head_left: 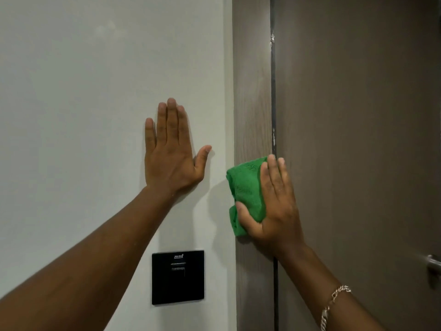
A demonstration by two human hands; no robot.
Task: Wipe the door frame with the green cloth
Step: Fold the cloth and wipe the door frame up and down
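The door frame point(253, 80) is a vertical grey-brown wood-grain strip between the white wall and the door. My right hand point(274, 206) presses a folded green cloth point(245, 185) flat against the frame at mid height, thumb under the cloth's left edge and fingers pointing up over it. My left hand point(170, 149) lies flat on the white wall to the left of the frame, fingers up and thumb out, holding nothing.
A dark seam point(273, 91) with scuffed patches runs between frame and brown door point(358, 115). A metal door handle point(433, 266) shows at the right edge. A black square wall panel point(177, 277) is mounted below my left hand.
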